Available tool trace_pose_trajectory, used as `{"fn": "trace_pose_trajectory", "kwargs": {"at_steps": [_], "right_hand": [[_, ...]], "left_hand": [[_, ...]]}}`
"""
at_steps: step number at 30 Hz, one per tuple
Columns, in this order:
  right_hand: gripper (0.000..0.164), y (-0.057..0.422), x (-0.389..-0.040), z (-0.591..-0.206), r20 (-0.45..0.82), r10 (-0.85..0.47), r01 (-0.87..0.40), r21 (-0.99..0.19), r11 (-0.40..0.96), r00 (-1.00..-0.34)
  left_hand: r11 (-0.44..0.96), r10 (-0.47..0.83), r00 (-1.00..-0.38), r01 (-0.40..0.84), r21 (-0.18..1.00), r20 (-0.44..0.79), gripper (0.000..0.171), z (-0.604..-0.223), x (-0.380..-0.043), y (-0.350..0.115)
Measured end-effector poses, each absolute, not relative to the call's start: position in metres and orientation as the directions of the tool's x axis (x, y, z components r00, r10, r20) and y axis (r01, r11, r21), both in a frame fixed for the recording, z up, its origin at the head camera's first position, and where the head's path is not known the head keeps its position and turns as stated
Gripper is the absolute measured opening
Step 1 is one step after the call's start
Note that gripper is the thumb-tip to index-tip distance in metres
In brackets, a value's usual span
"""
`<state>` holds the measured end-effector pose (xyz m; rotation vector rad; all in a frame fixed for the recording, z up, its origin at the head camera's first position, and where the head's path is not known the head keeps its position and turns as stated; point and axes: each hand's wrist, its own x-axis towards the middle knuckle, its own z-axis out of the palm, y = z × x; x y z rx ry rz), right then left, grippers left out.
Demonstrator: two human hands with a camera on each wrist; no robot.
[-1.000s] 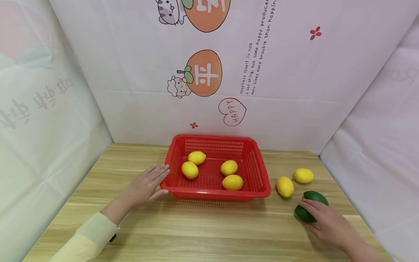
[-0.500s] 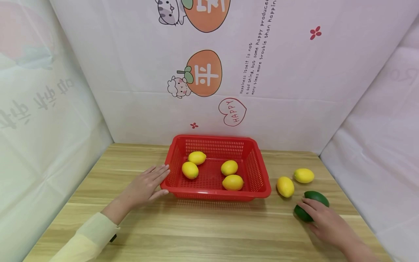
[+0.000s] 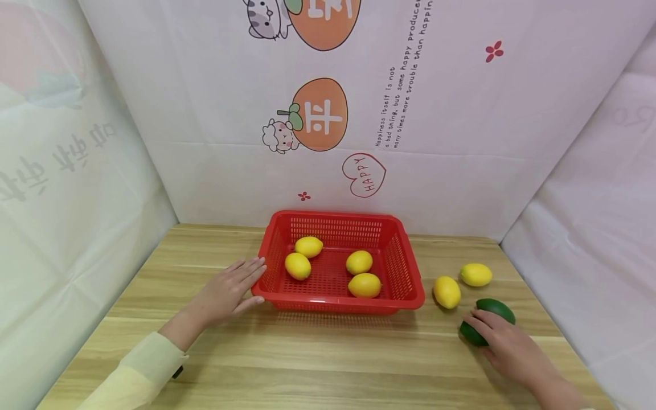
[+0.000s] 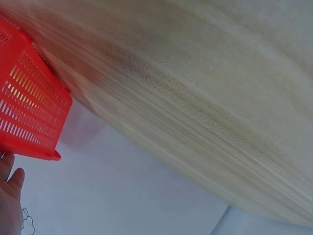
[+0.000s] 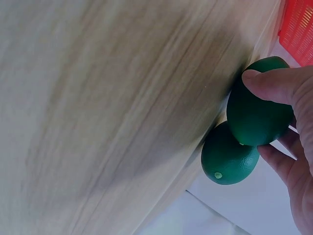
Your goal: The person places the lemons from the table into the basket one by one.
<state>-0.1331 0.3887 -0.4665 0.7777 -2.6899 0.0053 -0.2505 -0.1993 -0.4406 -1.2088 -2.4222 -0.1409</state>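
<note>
My left hand (image 3: 225,293) lies with fairly straight fingers against the left rim of a red plastic basket (image 3: 328,302). Several yellow lemons sit inside, among them a lemon (image 3: 364,286) near the front. At the right, my right hand (image 3: 515,350) grips a dark green avocado (image 3: 474,334). In the right wrist view its thumb presses one side of this avocado (image 5: 264,112), with fingers on the far side partly hidden. A second avocado (image 5: 230,159) touches the held one; in the head view this other avocado (image 3: 501,309) lies just behind.
Two lemons lie loose right of the basket: one lemon (image 3: 447,292) close to it, another lemon (image 3: 475,275) farther back. White printed cloth (image 3: 451,188) stands behind the wooden table (image 3: 318,364) and at both sides. A small black object (image 3: 177,372) shows by the left sleeve.
My right hand has shifted very slightly left with the near avocado, its fingers settling round it. The left hand, basket and lemons stay put.
</note>
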Motion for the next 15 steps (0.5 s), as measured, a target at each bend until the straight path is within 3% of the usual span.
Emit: {"fn": "trace_pose_trajectory", "kwargs": {"at_steps": [15], "right_hand": [[0.071, 0.3871, -0.1342, -0.4648, 0.309, -0.517, -0.512, 0.104, 0.853, -0.798]], "left_hand": [[0.628, 0.729, -0.547, 0.774, -0.082, 0.412, 0.07, -0.4389, -0.2489, -0.1989]]}}
